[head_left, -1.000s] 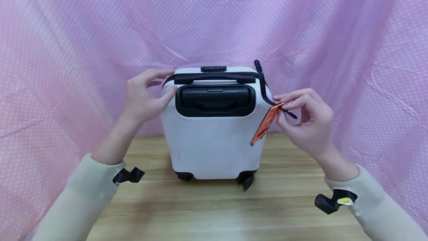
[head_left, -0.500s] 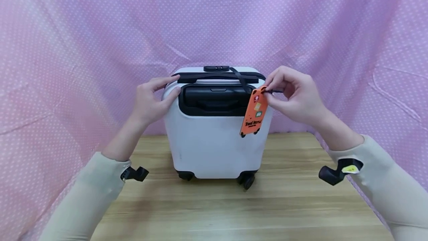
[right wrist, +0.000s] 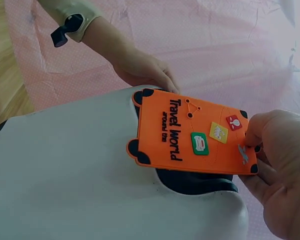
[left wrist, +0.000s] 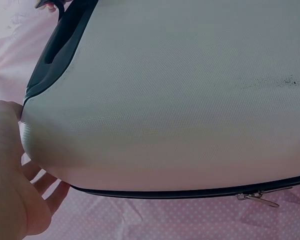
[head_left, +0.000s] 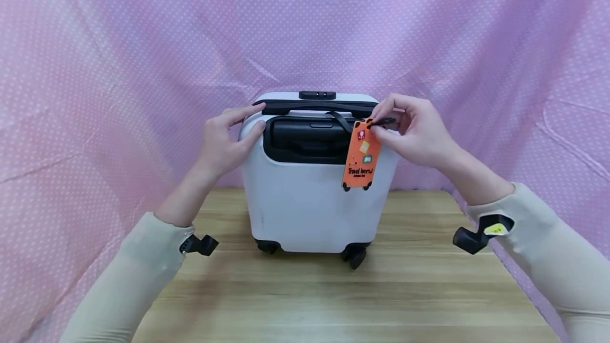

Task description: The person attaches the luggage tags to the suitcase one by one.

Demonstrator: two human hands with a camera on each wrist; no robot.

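Observation:
A white suitcase (head_left: 310, 205) with black trim stands upright, its recessed pull handle (head_left: 305, 136) facing me. My left hand (head_left: 226, 139) grips its upper left corner, thumb on the front and fingers over the edge; in the left wrist view those fingers lie along its side. At the upper right, my right hand (head_left: 414, 131) pinches the top of an orange luggage tag (head_left: 360, 163) and its black strap. The strap (head_left: 339, 120) comes out below the black carry handle (head_left: 316, 106); its route behind that handle is hidden. In the right wrist view the tag (right wrist: 185, 132) reads "Travel World".
A combination lock (head_left: 317, 95) sits on top of the suitcase, and black wheels (head_left: 355, 256) stand on the wooden tabletop (head_left: 295, 300). Pink dotted cloth (head_left: 305, 25) hangs behind and at both sides. A zip pull (left wrist: 257, 199) shows in the left wrist view.
My right hand has moved up and left with the tag, which has turned its printed face forward. The strap's loose end, sticking up earlier, now runs under the carry handle. The left hand keeps its corner.

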